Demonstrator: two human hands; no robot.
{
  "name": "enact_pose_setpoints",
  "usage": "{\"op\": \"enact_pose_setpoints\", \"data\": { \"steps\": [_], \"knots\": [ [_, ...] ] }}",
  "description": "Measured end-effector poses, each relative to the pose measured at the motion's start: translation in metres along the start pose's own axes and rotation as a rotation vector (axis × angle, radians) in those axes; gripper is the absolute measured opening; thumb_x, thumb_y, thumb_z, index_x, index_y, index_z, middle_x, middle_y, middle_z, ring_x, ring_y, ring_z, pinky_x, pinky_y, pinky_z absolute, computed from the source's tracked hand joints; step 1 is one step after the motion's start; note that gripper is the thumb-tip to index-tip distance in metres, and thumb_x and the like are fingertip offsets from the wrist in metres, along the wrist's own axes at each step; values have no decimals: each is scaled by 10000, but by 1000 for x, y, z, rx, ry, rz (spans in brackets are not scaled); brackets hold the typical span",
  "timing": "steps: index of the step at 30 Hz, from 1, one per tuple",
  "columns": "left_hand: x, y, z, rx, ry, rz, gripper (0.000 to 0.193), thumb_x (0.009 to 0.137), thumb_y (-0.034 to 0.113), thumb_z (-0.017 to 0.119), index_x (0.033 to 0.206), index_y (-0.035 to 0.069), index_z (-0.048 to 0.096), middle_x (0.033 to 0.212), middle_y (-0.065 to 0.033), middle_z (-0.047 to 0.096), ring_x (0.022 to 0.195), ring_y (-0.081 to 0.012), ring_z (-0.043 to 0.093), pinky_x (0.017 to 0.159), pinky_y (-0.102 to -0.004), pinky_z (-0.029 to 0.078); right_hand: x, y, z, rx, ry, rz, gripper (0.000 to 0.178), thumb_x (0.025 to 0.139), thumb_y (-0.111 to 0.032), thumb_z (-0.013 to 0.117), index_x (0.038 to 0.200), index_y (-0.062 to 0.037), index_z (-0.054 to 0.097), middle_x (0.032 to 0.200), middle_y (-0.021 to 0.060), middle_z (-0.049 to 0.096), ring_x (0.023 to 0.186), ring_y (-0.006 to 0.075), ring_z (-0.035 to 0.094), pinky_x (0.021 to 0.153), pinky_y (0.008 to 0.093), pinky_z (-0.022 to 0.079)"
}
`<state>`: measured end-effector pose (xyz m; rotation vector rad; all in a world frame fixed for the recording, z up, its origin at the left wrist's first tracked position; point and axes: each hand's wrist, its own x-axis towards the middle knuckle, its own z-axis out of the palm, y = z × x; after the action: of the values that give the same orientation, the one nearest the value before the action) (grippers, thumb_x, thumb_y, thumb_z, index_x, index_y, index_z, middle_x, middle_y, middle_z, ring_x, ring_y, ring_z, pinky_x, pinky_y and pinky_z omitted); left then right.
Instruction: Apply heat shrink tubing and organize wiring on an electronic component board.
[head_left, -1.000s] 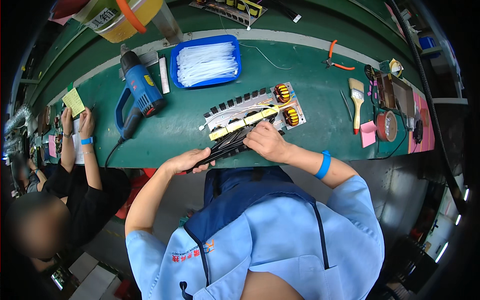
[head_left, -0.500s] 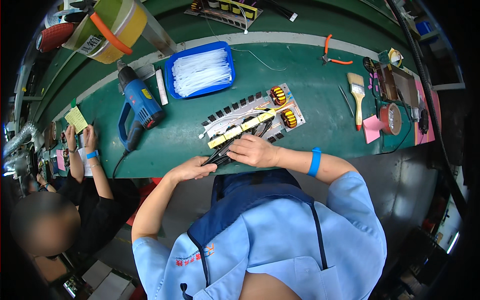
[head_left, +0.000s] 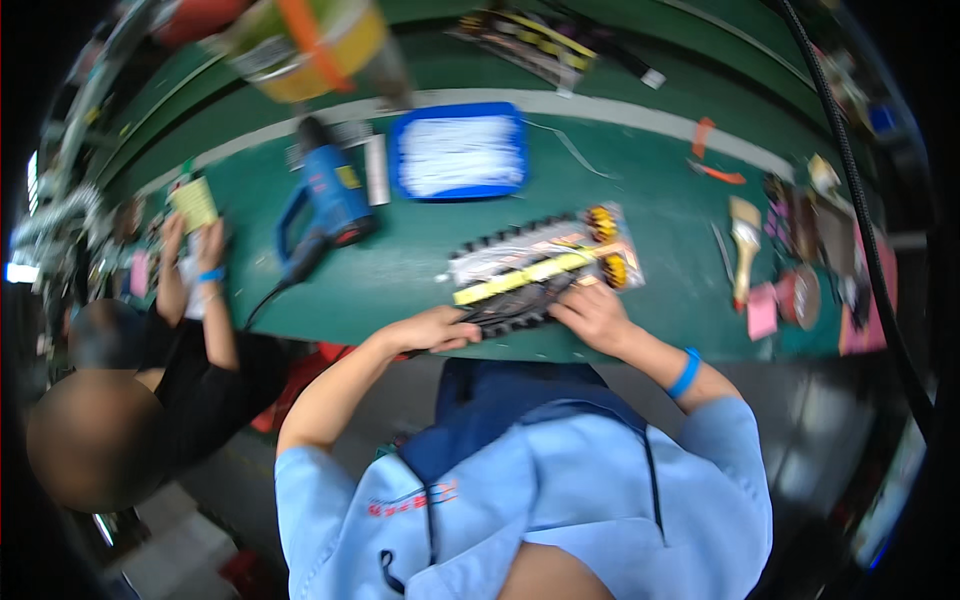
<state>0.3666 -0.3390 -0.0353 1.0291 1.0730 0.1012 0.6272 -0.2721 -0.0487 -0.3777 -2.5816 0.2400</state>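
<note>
A long circuit board lies slantwise before me on the green bench, with yellow-topped parts in a row and two black-and-yellow ring coils at its right end. Black wires run in a bundle along its near side. My left hand is closed around the wires at the board's near left end. Over the near edge by the coils, my right hand has its fingers curled onto the same wires; blur softens the fingertips.
Behind the board stands a blue tray of white cable ties. A blue heat gun lies left of it. To the right are orange-handled cutters, a brush, a pink note pad and a tape roll. A co-worker sits at left.
My right hand has moved right along the wires, away from my left hand toward the coils. The whole view has shifted and blurred. My left hand stays at the board's left end.
</note>
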Motion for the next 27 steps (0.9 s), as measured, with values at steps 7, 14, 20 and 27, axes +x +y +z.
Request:
{"op": "enact_pose_setpoints", "data": {
  "steps": [7,14,20,27],
  "knots": [
    [15,-8,2,-107,-85,-23,253,791,273,436,773,31,505,511,35,387,385,-42,305,352,-202,256,-1,10,-6,-66,21,16,137,573,-80,501,708,-53,500,710,53,475,641,187,464,567,304,347],
    [9,-9,3,-119,-91,8,259,785,302,441,791,52,511,536,30,412,406,-43,326,354,-196,270,1,10,-5,-127,88,23,179,548,-14,547,711,-55,487,730,55,483,685,189,485,609,318,333],
    [11,-6,0,-105,-106,14,280,788,309,439,826,39,503,534,32,406,402,-42,313,356,-193,267,1,13,-6,-151,129,70,189,522,15,550,688,-47,485,692,63,494,647,205,482,613,325,335],
    [15,-12,-1,-113,-129,51,277,789,312,436,828,45,495,544,13,437,389,-43,334,341,-196,276,8,21,-15,-86,36,49,134,550,-2,539,664,-29,474,660,76,478,631,218,478,615,333,364]
  ]
}}
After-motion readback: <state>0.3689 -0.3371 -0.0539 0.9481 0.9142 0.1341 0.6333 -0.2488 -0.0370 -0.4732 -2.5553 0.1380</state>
